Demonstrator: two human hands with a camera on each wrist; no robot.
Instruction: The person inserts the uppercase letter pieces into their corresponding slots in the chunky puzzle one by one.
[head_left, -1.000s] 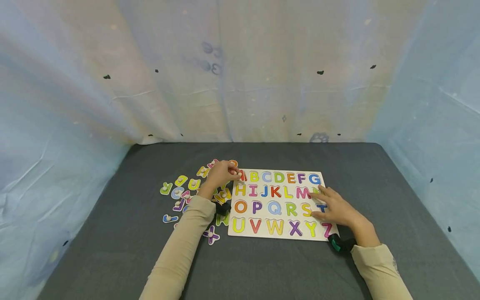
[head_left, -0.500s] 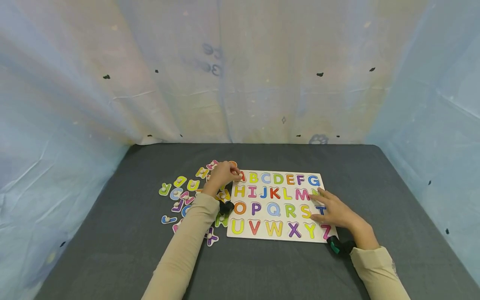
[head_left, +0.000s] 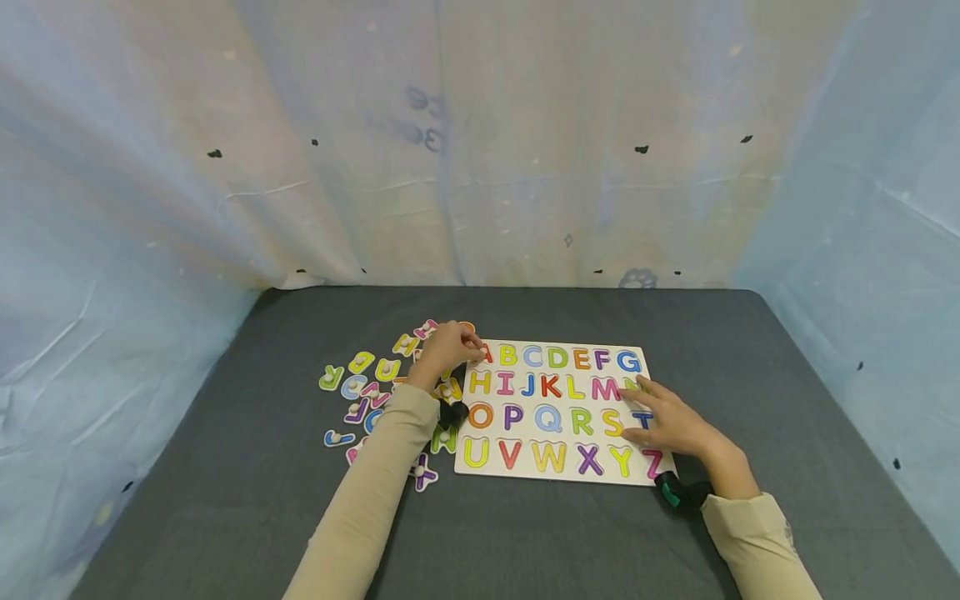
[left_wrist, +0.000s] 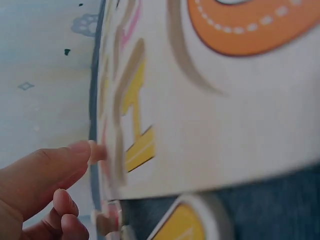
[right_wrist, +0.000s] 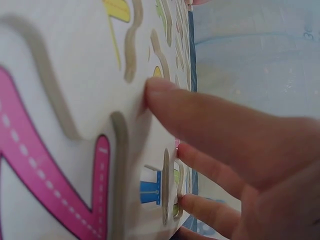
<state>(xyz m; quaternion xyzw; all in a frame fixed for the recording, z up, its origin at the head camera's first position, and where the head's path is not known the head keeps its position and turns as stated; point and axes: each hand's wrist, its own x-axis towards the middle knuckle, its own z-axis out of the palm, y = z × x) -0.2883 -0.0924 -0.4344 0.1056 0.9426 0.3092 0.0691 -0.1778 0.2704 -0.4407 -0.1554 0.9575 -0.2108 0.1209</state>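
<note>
In the head view my left hand (head_left: 447,348) is at the top left corner of the wooden alphabet board (head_left: 517,433). Its thumb and a finger pinch the small knob (left_wrist: 97,153) of the red letter A piece (head_left: 487,354), which lies over the A slot; the fingers partly cover it. Whether it sits flush cannot be told. My right hand (head_left: 671,421) rests spread on the board's right side, its fingertips around M, N, S and T. The right wrist view shows the thumb (right_wrist: 200,115) pressing on the surface near the blue T (right_wrist: 151,192).
Several loose knobbed letter pieces lie left of the board, among them a purple X (head_left: 424,475), a blue J (head_left: 339,438) and a green-edged Y (head_left: 331,377). Some are under the left forearm (head_left: 367,492). A dark cloth (head_left: 555,542) covers the table; hanging fabric (head_left: 525,167) surrounds it.
The red A piece, askew over its slot a second ago, now lies lined up with it. My left hand has shifted slightly right. My right hand holds still on the board.
</note>
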